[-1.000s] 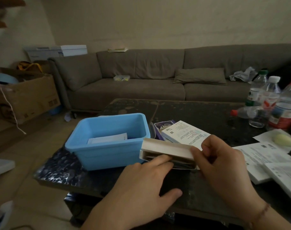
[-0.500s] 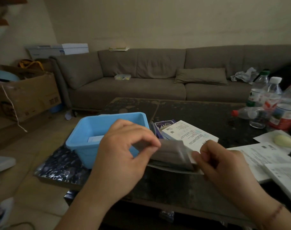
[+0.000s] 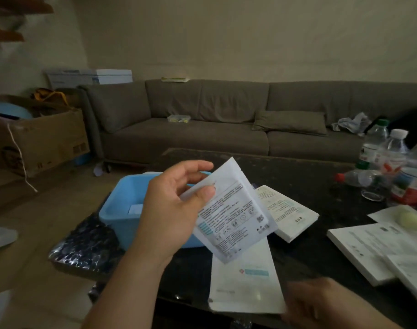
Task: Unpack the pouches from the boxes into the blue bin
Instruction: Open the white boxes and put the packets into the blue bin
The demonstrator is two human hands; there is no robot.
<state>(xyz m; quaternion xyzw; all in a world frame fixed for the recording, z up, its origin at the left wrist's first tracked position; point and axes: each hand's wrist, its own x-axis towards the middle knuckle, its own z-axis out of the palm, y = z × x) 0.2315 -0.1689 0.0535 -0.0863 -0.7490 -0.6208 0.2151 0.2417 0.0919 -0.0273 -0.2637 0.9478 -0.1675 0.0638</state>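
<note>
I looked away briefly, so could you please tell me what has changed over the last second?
The left hand pulled a white pouch out of the box and lifted it beside the blue bin. The right hand lowered the box. Bin and bottles stayed put.

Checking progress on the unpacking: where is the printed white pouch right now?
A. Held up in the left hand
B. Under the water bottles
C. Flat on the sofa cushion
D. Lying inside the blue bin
A: the left hand pinches the pouch by its upper edge, lifted beside the blue bin, not in it.
</note>
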